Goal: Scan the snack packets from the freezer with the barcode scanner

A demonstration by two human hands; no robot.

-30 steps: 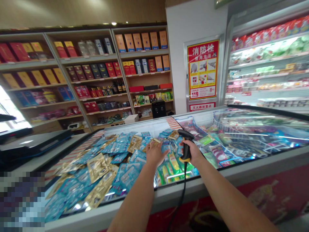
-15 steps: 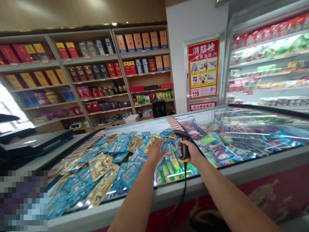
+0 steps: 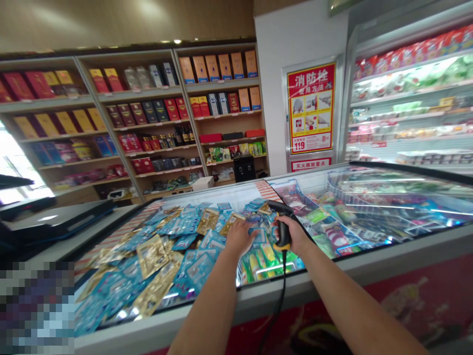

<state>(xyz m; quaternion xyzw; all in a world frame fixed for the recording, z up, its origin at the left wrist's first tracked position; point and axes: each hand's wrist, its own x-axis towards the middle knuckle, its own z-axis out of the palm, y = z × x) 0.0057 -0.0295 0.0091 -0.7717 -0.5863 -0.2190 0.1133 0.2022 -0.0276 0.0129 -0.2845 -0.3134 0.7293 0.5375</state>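
Wooden shelving [image 3: 223, 124] lined with boxes stands well beyond the fingers, and under them spreads a white-rimmed, glass-topped chest freezer [image 3: 332, 272]. Right-hand [image 3: 293, 235] fingers curl closed round the grip of a black-and-yellow handheld barcode scanner [image 3: 283, 234], its head jutting beyond the knuckles and its thin black cable [image 3: 284, 276] hanging below them. Left-hand [image 3: 238, 239] fingers are partly bent, thumb spread toward the scanner; a flat, shiny gold packet [image 3: 229, 224] lies at their tips, though whether they grip it I cannot tell. Left of these fingers sprawls a heap of glossy blue and gold packets [image 3: 185, 222].
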